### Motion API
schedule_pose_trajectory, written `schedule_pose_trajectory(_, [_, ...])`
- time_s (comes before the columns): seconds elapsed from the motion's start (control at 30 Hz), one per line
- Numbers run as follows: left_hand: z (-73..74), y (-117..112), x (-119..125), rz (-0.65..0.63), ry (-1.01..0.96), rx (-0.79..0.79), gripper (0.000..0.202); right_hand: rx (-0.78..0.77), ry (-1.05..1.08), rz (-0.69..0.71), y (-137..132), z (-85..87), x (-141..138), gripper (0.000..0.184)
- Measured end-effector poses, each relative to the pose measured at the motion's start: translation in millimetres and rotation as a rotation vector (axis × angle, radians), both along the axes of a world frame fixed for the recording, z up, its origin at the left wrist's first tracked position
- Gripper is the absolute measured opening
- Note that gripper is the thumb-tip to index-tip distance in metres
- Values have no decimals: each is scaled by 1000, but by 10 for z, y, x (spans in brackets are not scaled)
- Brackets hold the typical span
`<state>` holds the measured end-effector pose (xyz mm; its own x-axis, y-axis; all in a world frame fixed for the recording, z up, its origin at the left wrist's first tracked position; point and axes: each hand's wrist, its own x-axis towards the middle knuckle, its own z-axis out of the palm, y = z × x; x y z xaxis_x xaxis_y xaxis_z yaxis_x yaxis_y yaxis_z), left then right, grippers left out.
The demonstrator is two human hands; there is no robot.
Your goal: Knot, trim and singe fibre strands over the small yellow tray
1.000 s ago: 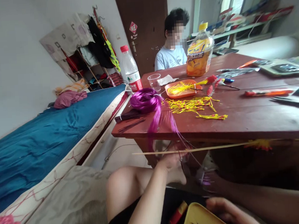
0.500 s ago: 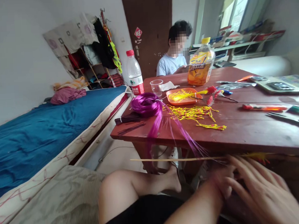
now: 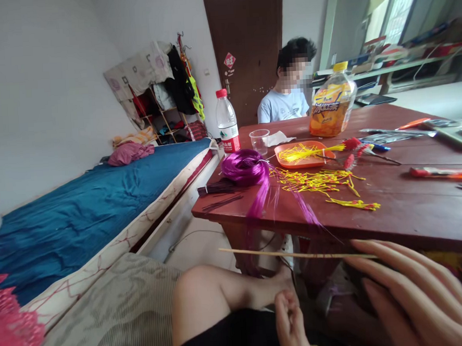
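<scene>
My right hand point(image 3: 414, 297) is at the lower right, below the table edge, with its long fingers stretched leftwards. A thin bamboo stick point(image 3: 283, 254) hangs level in the air, and its right part runs in behind those fingers. Beyond the hand a yellow tuft point(image 3: 451, 258) shows. My left hand point(image 3: 289, 321) is at the bottom centre above my bare knee point(image 3: 200, 305), fingers curled together; what they hold is hidden. A coil of purple strands point(image 3: 246, 167) lies on the red-brown table point(image 3: 406, 214), with loose strands trailing over the near edge towards the stick.
Yellow stamen-like pieces point(image 3: 321, 180) lie on the table beside an orange tray point(image 3: 304, 155), a clear cup point(image 3: 259, 140), a water bottle point(image 3: 227, 122) and an orange drink bottle point(image 3: 331, 104). A person point(image 3: 285, 99) sits at the far end. A blue bed point(image 3: 81, 218) runs along the left.
My view has swung left and up. My left hand has dropped away from the stick to the bottom centre. My right hand has stayed at the stick's right part.
</scene>
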<state>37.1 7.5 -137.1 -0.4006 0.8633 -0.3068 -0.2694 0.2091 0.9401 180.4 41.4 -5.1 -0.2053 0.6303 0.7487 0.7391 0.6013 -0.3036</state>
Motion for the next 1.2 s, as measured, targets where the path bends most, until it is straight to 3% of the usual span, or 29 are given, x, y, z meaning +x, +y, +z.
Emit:
schedule_pose_trajectory(0.07, [21,-132,-113,-1,116,9,20,92,-87,96,113,246,-249,39])
schedule_pose_trajectory(0.2, [227,-240,-258,29,248,175,11,-5,-226,185,397,507,-632,27])
schedule_pose_trajectory(0.3, [490,-223,-326,108,297,329,10,-59,-329,176,521,465,-757,22])
schedule_pose_trajectory(0.37, [688,-176,-358,119,373,344,5,-67,-367,119,540,381,-752,20])
schedule_pose_trajectory(0.47, [957,-34,-379,-60,503,331,29,-52,-399,41,514,269,-663,19])
schedule_pose_trajectory(0.57, [1123,160,-367,-248,586,284,48,-41,-403,23,481,214,-566,20])
schedule_pose_trajectory(0.67, [1179,294,-357,-179,687,178,33,-31,-377,17,469,200,-508,22])
schedule_pose_trajectory(0.77, [1191,314,-379,-118,664,174,12,-44,-373,10,462,189,-484,26])
schedule_pose_trajectory(0.83, [1199,299,-395,-133,623,201,12,-53,-376,10,448,170,-475,25])
schedule_pose_trajectory(1.0, [1209,367,-350,-172,639,197,34,-49,-372,19,419,116,-466,25])
schedule_pose_trajectory(1.2, [1256,367,-325,-163,629,257,9,-65,-327,31,451,145,-462,25])
